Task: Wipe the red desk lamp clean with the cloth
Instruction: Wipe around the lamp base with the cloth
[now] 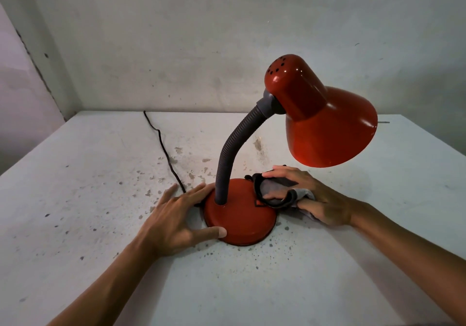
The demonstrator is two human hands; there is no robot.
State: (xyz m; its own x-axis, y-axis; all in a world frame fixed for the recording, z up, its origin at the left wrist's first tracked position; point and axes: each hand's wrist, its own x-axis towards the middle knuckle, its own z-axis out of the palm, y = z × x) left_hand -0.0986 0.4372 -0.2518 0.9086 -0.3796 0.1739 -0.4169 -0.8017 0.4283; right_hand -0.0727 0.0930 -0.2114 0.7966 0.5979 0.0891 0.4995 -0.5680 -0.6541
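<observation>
Two bare hands at a glossy red metal desk lamp (297,134), round base (239,221) braced by the flat, spread left hand (176,221), grey dark-edged cloth (276,193) gripped and pressed onto the base by the right hand (310,195), speckled white table (100,174) beneath.

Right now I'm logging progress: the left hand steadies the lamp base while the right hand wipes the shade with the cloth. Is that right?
Not quite. The head view shows the right hand pressing the cloth on the lamp base, not the shade, which hangs untouched above. The left hand does steady the base.
</observation>
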